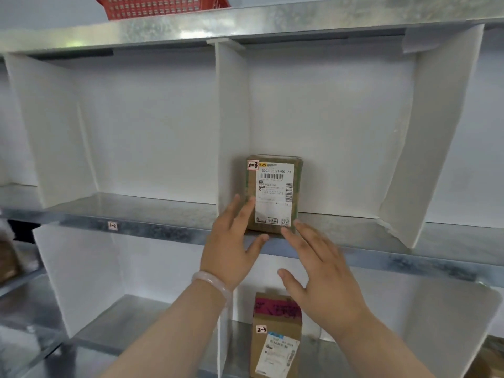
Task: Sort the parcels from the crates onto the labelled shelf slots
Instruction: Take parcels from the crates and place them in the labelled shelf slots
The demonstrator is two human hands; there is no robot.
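A brown parcel [275,195] tagged 1-3 is standing upright on the metal shelf [381,241], just right of the white divider [231,118] and touching it. The left hand [231,241], wearing a pale bracelet [212,285], is lying flat-fingered against the parcel's front by the divider, gripping nothing. The right hand [321,274] is hovering spread, further right of the divider, fingertips at the parcel's lower corner; contact is unclear. Below the divider, a second parcel [275,336] marked 2-3 is standing. Above-left of it, a red basket [161,6] is sitting.
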